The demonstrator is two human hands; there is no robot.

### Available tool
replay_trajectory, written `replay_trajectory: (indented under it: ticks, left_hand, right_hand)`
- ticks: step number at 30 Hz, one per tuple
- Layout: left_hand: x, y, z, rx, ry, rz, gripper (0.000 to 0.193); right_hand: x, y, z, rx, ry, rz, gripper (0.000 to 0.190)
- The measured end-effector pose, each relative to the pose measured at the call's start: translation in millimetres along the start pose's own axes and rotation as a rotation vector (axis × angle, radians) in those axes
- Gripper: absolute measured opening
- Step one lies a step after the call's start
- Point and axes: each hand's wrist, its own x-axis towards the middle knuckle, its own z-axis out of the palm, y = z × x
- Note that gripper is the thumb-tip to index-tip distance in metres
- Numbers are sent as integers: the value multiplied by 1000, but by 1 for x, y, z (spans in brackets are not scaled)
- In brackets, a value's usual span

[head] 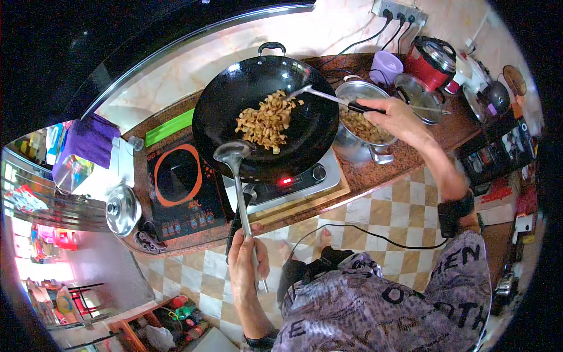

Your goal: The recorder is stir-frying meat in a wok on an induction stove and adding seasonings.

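A black wok (220, 101) sits on a lit induction cooker (299, 178), with chopped browned food (266, 121) heaped in its middle. My right hand (396, 116) grips the black handle of a metal spatula (327, 96), whose blade touches the right side of the heap. My left hand (246, 255) is closed around the long steel handle of a ladle (233, 152); its bowl rests at the wok's near left, beside the food. Alongside that hand runs the wok's black handle (233, 229); whether my fingers also hold it, I cannot tell.
Right of the wok stands a steel pot (367, 90) with similar food inside. Behind it are a glass lid (418, 99), a purple container (387, 66) and a red electric cooker (429, 64). A second induction plate (182, 189) and a steel lid (121, 210) lie left.
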Motion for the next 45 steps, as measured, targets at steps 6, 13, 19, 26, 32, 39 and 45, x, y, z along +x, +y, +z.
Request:
replay_trajectory:
  ticks: [6, 13, 19, 26, 32, 39, 45]
  left_hand:
    - [6, 8, 0, -11, -15, 9, 25]
    - [6, 7, 7, -58, -63, -4, 25]
    - [2, 3, 7, -27, -37, 12, 25]
    - [5, 12, 12, -23, 49, 17, 26]
    - [12, -10, 15, 125, 255, -44, 21]
    - [-11, -15, 37, 74, 99, -72, 24]
    - [-26, -34, 56, 28, 93, -13, 31]
  right_hand:
    - [-19, 3, 51, 488, -106, 307, 38]
    - [12, 1, 98, 21, 225, -34, 37]
    - [-21, -20, 128, 87, -39, 108, 47]
    - [-40, 10, 142, 935, -190, 367, 46]
    - [-44, 36, 173, -192, 28, -283, 59]
    - [-31, 40, 191, -155, -110, -337, 53]
    - [-18, 61, 212, -127, -129, -193, 44]
